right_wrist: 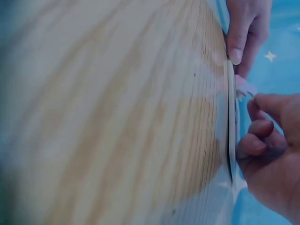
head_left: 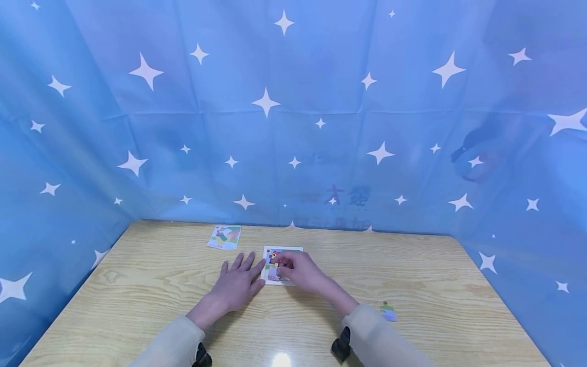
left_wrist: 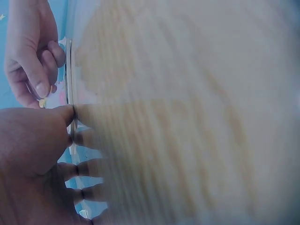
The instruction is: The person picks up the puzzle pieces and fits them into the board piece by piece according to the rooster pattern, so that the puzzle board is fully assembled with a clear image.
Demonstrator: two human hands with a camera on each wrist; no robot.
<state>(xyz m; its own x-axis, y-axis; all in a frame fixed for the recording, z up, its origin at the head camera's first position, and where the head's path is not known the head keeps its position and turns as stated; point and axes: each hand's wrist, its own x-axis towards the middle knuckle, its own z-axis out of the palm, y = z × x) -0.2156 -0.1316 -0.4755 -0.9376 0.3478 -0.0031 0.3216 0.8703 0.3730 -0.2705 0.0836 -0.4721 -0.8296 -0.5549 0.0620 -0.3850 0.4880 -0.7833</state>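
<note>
Sleeves nearest me, both hands at the puzzle board [head_left: 283, 250] mid-table.
My left hand [head_left: 238, 283] lies flat with fingers straight against the board's left edge; my right hand [head_left: 300, 271] curls over the board, pinching a puzzle piece [right_wrist: 246, 87]. I'd keep the board braced, lower the piece level. Spare piece [head_left: 388, 311] lies right of the board.

Backdrop [head_left: 293, 102]: blue, white stars
Table [head_left: 412, 275]: pale wood grain
Cards [head_left: 224, 237]: multicoloured pictures
Sleeves [head_left: 174, 341]: beige
</note>
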